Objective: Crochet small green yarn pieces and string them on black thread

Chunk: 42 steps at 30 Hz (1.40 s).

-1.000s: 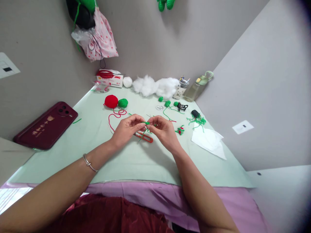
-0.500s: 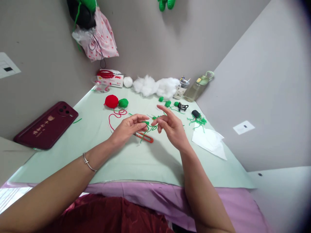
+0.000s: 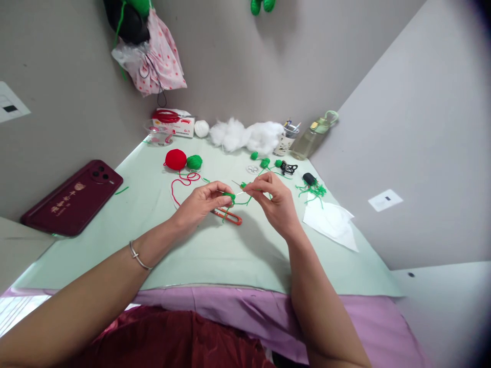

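Observation:
My left hand (image 3: 200, 203) is closed, with a small green yarn piece (image 3: 229, 196) pinched between thumb and fingertips. A green tail hangs from it. Thumb and forefinger of my right hand (image 3: 274, 198) press together on a thin, pale needle (image 3: 240, 193) that points toward the green piece. A green strand (image 3: 242, 203) loops between the two hands. Just beyond the fingertips, a thin dark pointed rod (image 3: 236, 182) shows beside a bit of green; its kind is unclear. Below the left fingers lies an orange-handled cutter (image 3: 230, 217), partly hidden by the hand.
Farther left sit a red yarn ball (image 3: 175, 159) and a green yarn ball (image 3: 194, 162). White stuffing (image 3: 245, 137), a pen cup (image 3: 286, 140) and a bottle (image 3: 309, 140) line the wall. Small green pieces (image 3: 265, 163) and white paper (image 3: 330, 225) lie right; a phone (image 3: 72, 198) lies left.
My right hand's raised, spread fingers have come down and closed into a pinch on the needle, uncovering a small clear round item behind. My left hand keeps the green piece in nearly the same place.

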Motion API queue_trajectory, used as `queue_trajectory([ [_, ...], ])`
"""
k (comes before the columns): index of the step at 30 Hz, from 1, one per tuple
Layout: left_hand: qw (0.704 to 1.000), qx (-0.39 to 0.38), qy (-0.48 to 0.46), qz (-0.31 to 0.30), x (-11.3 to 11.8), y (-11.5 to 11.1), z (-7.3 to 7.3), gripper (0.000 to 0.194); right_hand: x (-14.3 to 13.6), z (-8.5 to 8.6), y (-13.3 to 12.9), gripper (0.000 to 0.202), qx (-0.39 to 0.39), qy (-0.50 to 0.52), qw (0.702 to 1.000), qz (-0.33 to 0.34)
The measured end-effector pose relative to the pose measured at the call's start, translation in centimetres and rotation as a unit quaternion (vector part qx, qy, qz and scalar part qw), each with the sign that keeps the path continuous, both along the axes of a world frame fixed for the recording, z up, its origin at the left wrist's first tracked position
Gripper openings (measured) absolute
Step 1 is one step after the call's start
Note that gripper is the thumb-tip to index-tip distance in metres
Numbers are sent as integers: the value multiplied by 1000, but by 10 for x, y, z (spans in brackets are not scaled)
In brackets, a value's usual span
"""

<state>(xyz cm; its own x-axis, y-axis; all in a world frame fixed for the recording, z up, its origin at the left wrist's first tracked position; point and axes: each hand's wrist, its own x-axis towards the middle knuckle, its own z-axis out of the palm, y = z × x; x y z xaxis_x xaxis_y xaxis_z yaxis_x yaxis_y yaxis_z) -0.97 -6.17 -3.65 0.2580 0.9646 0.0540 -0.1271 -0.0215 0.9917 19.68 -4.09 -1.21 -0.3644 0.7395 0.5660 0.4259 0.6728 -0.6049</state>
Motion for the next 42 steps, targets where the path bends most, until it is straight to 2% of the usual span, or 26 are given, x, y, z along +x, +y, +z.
queue_trajectory([
  [12,1000,16,7,-9,0,-1,0,14,0,0,2,17,20,-19,1000,6],
  [19,999,27,-1,-31,-1,0,0,17,0,0,0,16,2,-26,999,18],
  [27,995,-9,-43,-86,-2,-2,2,11,-2,-2,-1,16,-50,4,997,56],
  [30,996,-5,-42,-78,-2,-2,1,9,-5,-5,0,13,-65,19,996,58],
  [34,998,16,-28,-49,0,-2,0,11,-9,-9,0,10,-76,39,996,22],
  [37,996,-10,-63,-58,1,-2,-1,15,-12,-9,-4,11,-80,35,996,31],
  [39,994,-30,-90,-57,3,-2,-3,17,-15,-9,-8,15,-62,7,997,51],
  [42,993,-37,-101,-44,4,0,-8,17,-20,-12,-12,16,20,-69,997,42],
])
